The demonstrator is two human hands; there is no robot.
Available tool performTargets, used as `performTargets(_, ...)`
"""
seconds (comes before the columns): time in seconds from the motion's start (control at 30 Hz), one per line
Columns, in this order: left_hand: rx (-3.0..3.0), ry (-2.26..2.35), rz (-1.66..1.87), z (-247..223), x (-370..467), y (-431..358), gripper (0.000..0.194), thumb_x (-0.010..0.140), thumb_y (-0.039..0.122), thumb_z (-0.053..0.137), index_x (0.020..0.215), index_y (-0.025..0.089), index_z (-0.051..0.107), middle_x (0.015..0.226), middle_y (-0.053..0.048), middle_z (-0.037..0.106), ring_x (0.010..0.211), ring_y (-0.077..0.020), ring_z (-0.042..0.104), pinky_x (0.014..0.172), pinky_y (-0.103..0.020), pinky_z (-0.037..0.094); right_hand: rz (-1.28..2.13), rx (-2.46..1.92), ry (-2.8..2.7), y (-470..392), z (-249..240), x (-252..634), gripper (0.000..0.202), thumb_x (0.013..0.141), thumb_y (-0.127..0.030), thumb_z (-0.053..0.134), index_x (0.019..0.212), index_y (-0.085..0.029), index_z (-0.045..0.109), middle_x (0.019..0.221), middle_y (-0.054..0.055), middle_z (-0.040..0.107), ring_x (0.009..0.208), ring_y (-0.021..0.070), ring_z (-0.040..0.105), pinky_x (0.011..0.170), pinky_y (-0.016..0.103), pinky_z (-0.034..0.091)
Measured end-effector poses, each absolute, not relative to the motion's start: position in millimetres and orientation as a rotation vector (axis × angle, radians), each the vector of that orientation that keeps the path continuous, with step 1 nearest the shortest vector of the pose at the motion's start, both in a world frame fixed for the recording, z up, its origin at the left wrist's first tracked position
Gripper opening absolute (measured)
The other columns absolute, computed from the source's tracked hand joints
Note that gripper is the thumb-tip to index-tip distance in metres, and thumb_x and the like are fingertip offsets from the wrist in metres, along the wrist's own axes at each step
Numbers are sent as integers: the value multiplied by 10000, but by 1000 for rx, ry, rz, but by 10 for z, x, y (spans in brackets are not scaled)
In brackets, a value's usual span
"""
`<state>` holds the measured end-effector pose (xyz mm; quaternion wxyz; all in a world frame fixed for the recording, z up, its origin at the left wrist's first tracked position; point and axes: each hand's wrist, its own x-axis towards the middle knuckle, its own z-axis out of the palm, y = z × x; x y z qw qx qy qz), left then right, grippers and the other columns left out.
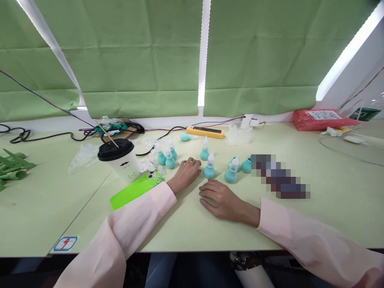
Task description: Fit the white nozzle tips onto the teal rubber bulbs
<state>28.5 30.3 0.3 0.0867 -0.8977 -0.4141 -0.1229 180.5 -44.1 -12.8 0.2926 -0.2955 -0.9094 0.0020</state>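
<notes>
My left hand (186,175) rests on the pale green table, palm down with fingers apart, holding nothing. Beside it stand three teal bulb aspirators (170,161) in a cluster to its left. Just past its fingertips is an upright aspirator (209,171) with a see-through tip, and another aspirator (204,154) stands behind that. My right hand (221,199) lies lower and to the right, fingers spread and nothing in them. Beyond it are an aspirator (231,175) and a teal bulb (246,165). A loose teal aspirator (185,137) lies on its side farther back.
A lime green phone (132,193) lies by my left forearm, with a black-lidded paper cup (121,162) behind it. At the back are a yellow power strip (205,132), cables and a red package (322,120). A pixelated patch hides something right of the bulbs.
</notes>
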Motion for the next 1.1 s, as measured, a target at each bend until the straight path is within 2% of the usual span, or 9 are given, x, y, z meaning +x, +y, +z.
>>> performTargets(0.13,-2706,-1140,-378,10,272,228,246,805,122,299,995,163,450,899,-75,462,848,-189,373,709,-318,354,7,-788,-2417,-440,-130,1809,148,763,-217,458,798,-152,586,811,56,610,800,160,532,835,352,378)
performTargets(0.33,-2707,-1176,-406,-12,303,217,262,839,254,286,813,147,523,829,-82,433,799,-189,358,674,-322,332,15,-791,-2440,-440,-124,1803,153,764,-211,449,793,-151,586,805,59,609,789,169,530,810,356,385)
performTargets(0.77,-2728,-1202,-492,-36,290,270,219,819,285,364,807,176,554,813,-60,456,825,-189,365,672,-315,315,31,-782,-2392,-419,-124,1804,116,750,-191,467,780,-159,575,770,56,605,765,174,529,752,358,410)
performTargets(0.87,-2630,-1286,-707,61,289,247,237,828,267,338,832,171,555,824,-70,455,822,-189,361,691,-324,321,39,-782,-2290,-419,-117,1807,122,743,-185,479,831,-166,561,771,58,599,784,181,526,721,349,430)
performTargets(0.97,-2540,-1349,-1065,179,295,114,244,823,280,342,847,165,556,811,-70,448,823,-183,362,727,-320,326,55,-821,-2101,-422,-99,1813,254,735,-202,503,988,-169,499,790,60,583,776,176,525,684,332,450)
performTargets(1.03,-2637,-1364,-1263,220,307,-33,220,805,292,381,826,162,556,767,-54,455,788,-166,386,734,-302,334,67,-852,-1979,-424,-90,1817,374,731,-214,518,1092,-173,429,809,57,575,734,160,528,666,320,459)
performTargets(1.1,-2839,-1439,-1435,216,321,-183,186,787,286,415,791,162,554,724,-37,478,744,-151,417,704,-279,349,65,-849,-1936,-419,-92,1817,393,738,-213,516,1117,-186,419,794,47,575,692,147,529,637,306,465)
